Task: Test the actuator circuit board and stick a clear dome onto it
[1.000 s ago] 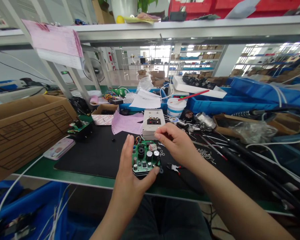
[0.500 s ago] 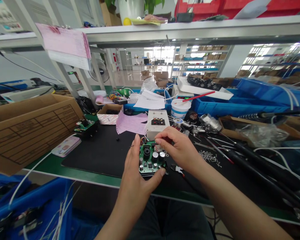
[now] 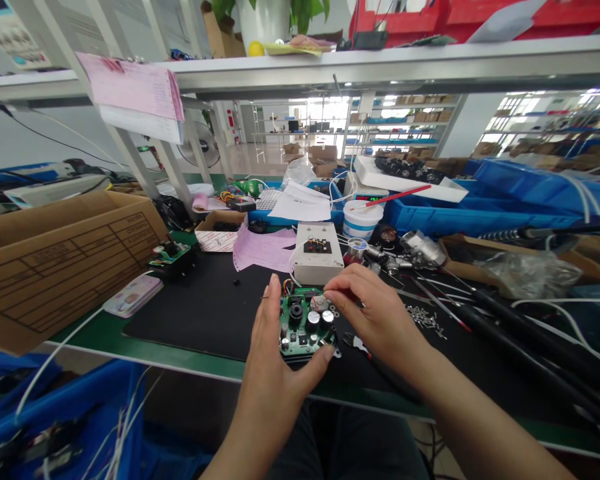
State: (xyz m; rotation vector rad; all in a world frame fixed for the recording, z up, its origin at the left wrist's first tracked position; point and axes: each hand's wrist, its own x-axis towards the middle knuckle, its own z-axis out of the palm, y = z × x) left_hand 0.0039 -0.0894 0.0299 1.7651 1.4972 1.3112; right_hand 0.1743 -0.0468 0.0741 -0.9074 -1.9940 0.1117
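Note:
A green circuit board [image 3: 305,339] with round capacitors, a black ring-shaped coil and a dark base under it sits low over the black mat. My left hand [image 3: 276,367] grips it, fingers along the left edge and thumb at the lower right corner. At the board's upper right, my right hand [image 3: 380,313] has thumb and forefinger pinched together beside a small pale part with a red wire. What lies between those fingertips is too small to make out. Behind the board stands a light grey box [image 3: 319,267] with a black socket panel on top.
Cutters [image 3: 356,343] lie right of the board, with loose screws [image 3: 425,320] and long black-handled tools [image 3: 510,340] farther right. A second circuit board [image 3: 171,257] stands by the cardboard box [image 3: 75,267]. Pink paper [image 3: 263,250] and a white tub [image 3: 363,220] are behind.
My right hand has shifted slightly right and down, its fingertips still pinched at the board's upper edge. The board and my left hand have moved a touch right and down.

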